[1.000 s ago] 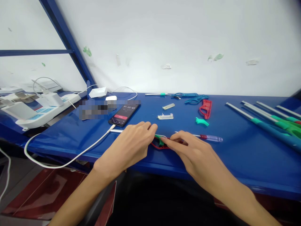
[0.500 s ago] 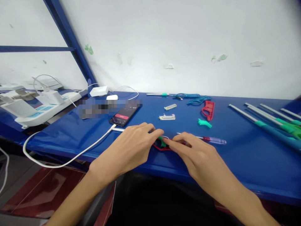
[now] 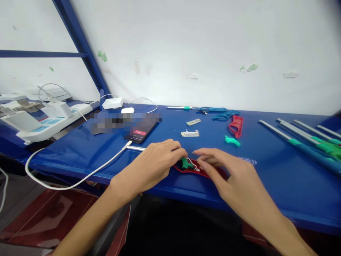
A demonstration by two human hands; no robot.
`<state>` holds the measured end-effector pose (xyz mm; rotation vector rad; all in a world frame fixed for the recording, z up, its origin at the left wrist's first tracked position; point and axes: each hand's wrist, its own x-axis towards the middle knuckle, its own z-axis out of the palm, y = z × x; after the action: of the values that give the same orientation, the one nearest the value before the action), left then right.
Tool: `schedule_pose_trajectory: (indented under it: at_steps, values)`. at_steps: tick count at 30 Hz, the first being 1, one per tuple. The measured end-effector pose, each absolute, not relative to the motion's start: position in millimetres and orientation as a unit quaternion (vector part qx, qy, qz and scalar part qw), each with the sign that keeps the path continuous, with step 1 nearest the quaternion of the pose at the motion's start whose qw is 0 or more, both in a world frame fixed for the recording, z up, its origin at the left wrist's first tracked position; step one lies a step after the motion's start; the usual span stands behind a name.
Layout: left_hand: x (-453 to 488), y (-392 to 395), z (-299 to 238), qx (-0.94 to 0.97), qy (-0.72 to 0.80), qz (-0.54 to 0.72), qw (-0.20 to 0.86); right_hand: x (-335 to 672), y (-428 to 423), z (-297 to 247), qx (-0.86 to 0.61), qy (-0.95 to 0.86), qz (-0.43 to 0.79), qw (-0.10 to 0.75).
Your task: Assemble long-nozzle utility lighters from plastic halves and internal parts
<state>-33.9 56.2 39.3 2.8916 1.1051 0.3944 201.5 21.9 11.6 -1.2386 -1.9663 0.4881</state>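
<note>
By the left hand (image 3: 157, 160), the red shell (image 3: 204, 173) is gripped; inside it, a green part (image 3: 185, 163) and white wire (image 3: 195, 167) are laid. Above its right half, the right hand (image 3: 231, 169) is curled, hold unclear; behind-right, a red half (image 3: 239, 124) lies unjoined.

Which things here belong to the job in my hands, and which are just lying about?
Likely in the job:
long red plastic shell by the left hand
green plastic piece inside it
thin white wire inside it
perhaps the second red plastic shell

Seemingly just lying about:
black rectangular phone
white plastic power strip
small white rounded case
</note>
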Motion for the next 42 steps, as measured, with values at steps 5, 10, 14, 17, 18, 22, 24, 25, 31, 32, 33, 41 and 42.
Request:
schedule_pose_trajectory:
  at_steps: [5, 10, 14, 17, 18, 22, 24, 25, 31, 32, 33, 41, 42]
  values:
    - [-32, 54, 40, 0.925, 0.360, 0.124, 0.008, 207, 29, 18, -0.493, -0.783, 0.208, 0.318]
    - [-32, 53, 40, 0.926, 0.359, 0.116, -0.012, 211, 42, 34, -0.488, -0.821, 0.200, 0.218]
    - [-32, 53, 40, 0.927, 0.359, 0.111, -0.011, 216, 53, 41, -0.476, -0.832, 0.226, 0.174]
    - [-31, 53, 40, 0.927, 0.360, 0.110, -0.010, 218, 60, 43, -0.467, -0.841, 0.221, 0.160]
    - [-31, 53, 40, 0.926, 0.360, 0.110, -0.011, 218, 62, 44, -0.461, -0.847, 0.213, 0.154]
    - [-30, 53, 40, 0.926, 0.363, 0.107, -0.018, 215, 71, 44, -0.435, -0.875, 0.169, 0.133]
    - [-30, 53, 40, 0.926, 0.362, 0.107, -0.023, 215, 74, 41, -0.418, -0.889, 0.140, 0.126]
    - [-30, 53, 40, 0.926, 0.361, 0.106, -0.027, 215, 75, 39, -0.410, -0.895, 0.126, 0.123]
    - [-30, 52, 40, 0.926, 0.361, 0.108, -0.025, 219, 70, 33, -0.385, -0.908, 0.109, 0.127]
    - [-30, 53, 40, 0.926, 0.361, 0.108, -0.023, 219, 69, 34, -0.386, -0.905, 0.120, 0.131]
    - [-30, 53, 40, 0.926, 0.361, 0.109, -0.022, 219, 68, 35, -0.387, -0.903, 0.130, 0.135]
    - [-30, 53, 41, 0.926, 0.361, 0.106, -0.015, 216, 66, 41, -0.412, -0.882, 0.151, 0.173]
    - [-30, 53, 41, 0.926, 0.362, 0.106, -0.013, 215, 65, 42, -0.411, -0.884, 0.145, 0.169]
